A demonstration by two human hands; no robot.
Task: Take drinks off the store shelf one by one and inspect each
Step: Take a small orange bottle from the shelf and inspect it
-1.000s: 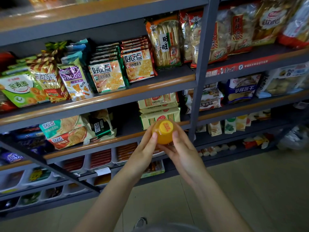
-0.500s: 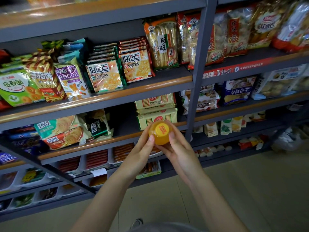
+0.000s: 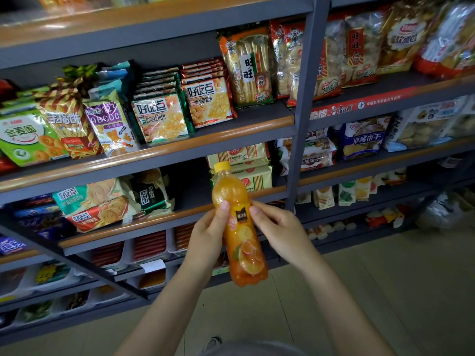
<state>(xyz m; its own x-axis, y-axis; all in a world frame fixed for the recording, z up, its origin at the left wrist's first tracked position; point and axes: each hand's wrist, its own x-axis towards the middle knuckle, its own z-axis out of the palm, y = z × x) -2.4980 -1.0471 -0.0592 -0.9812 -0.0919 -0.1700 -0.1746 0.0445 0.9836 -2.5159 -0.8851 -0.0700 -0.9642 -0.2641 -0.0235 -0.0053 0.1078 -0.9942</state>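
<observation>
Clear plastic orange-juice bottle with yellow screw cap [image 3: 237, 227] held roughly upright, cap up and tilted slightly left, in front of the grey metal store shelf with orange edge strips [image 3: 164, 152], off the shelf and above the beige tiled floor [image 3: 372, 291]. Bottle full of orange liquid; wrap label shows orange slices and a small black logo patch with yellow characters, too small to read. Left hand [image 3: 205, 240] grips the bottle's left side, thumb curled onto the front near the shoulder. Right hand [image 3: 280, 227] pinches the right side at label height, fingertips touching the bottle. Both hands hold the same bottle. Behind it, cream-and-red cracker packs [image 3: 244, 165] stacked on the lower shelf. Shelf above: green-trimmed biscuit packs [image 3: 162, 119] and red-trimmed biscuit packs [image 3: 208, 101], both printed 好吃点; purple snack bag [image 3: 108, 124] reading ABCDE; green-and-white bag [image 3: 23, 134] reading 金麦圈. Tall rice-cracker bag [image 3: 246, 65] reads 旺旺 and 仙贝. Right bay: blue-and-white biscuit bag [image 3: 362, 140] reading 早餐饼干. Other print blurred.
</observation>
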